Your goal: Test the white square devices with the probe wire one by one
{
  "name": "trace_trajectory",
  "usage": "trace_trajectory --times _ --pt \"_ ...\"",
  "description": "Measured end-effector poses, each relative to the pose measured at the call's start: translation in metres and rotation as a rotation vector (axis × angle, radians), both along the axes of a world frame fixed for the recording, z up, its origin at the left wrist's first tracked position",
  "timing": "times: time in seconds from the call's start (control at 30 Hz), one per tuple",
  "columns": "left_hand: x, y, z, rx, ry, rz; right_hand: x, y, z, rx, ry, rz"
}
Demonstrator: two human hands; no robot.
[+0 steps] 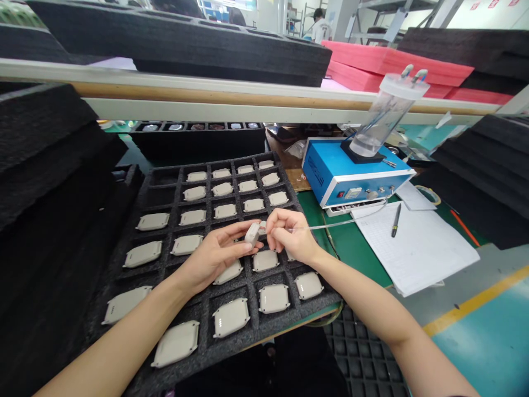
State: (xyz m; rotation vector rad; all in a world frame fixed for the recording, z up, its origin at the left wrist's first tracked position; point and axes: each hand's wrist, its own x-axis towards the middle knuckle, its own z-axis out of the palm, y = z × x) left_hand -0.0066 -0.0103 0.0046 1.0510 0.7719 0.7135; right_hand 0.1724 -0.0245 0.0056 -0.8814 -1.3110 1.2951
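Beige casing (252, 235), pinched in the left hand (217, 252), could slip if tubing (330, 225) pinched in the right hand (291, 234) snags toward two o'clock.

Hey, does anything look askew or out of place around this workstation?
Slightly: the paper stack lies at an angle on the green bench, its near corner seeming to overhang the edge, with a pen on top. I see no obvious spill.

We cannot see where the clear tube (343, 224) ends inside the right hand (294, 236), and the paper sheet (427, 245) is too faint to read.
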Motion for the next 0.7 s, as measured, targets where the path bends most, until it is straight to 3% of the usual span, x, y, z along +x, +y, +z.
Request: trace_trajectory --times 0.7 --pt "-0.0005 0.0000 0.0000 0.008 0.005 -0.004 0.0003 -0.0003 -0.0006 0.006 -0.006 0.001"
